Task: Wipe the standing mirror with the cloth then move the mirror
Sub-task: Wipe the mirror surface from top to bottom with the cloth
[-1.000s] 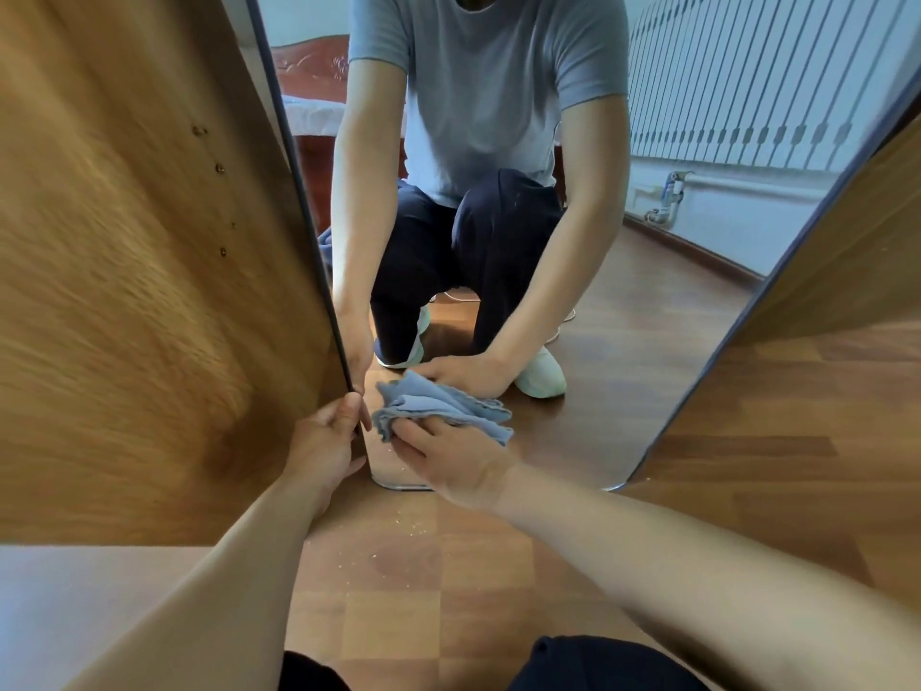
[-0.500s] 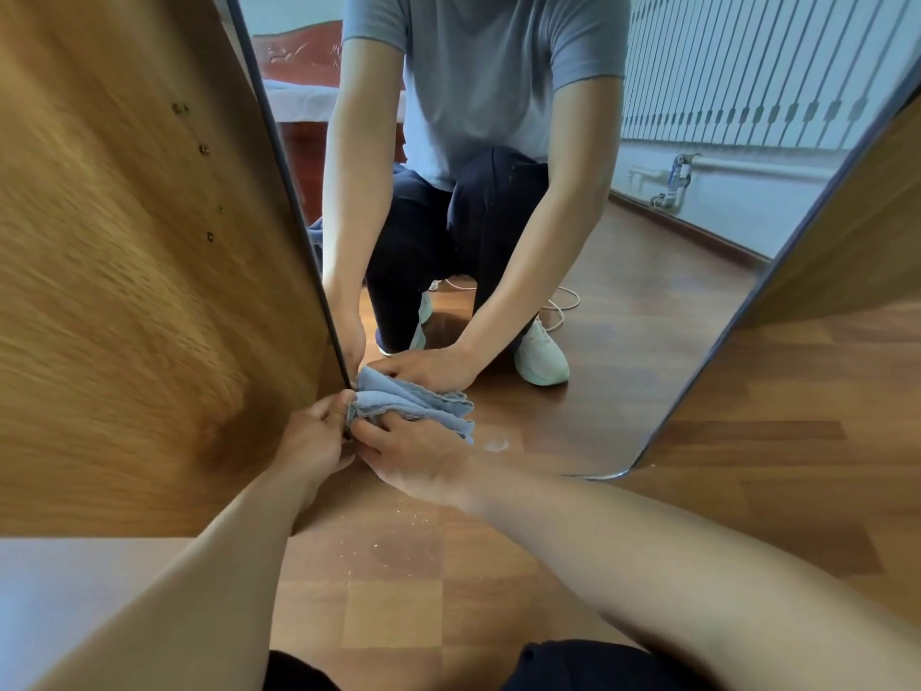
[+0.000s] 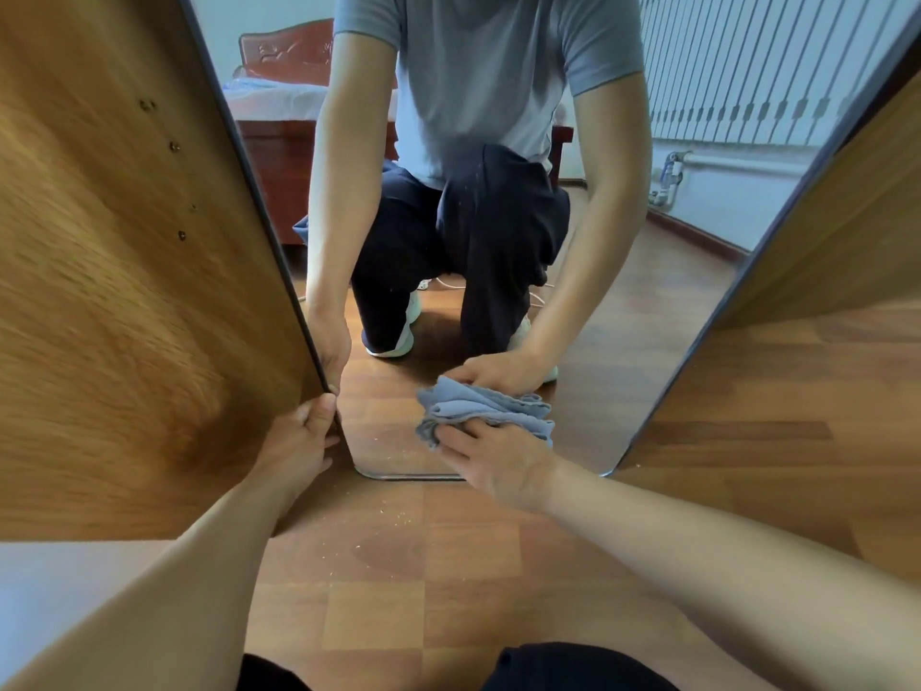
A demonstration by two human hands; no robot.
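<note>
Right hand (image 3: 498, 461) presses cloth (image 3: 486, 411) against mirror (image 3: 623, 341).

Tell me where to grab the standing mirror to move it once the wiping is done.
Grip the two long side edges of the standing mirror, one hand per side. The left hand already pinches the dark left frame edge low down. The right hand, now pressing the blue cloth to the glass, should likely take the opposite edge. The panel is tall, thin and upright, so keep fingers off the glass.

I see open wood floor (image 3: 398, 581) in front of the mirror (image 3: 623, 301), free to reach across. A wooden panel (image 3: 124, 291) crowds the mirror's left edge (my left hand (image 3: 299, 441) fills that gap); another panel (image 3: 847, 231) blocks the right.
</note>
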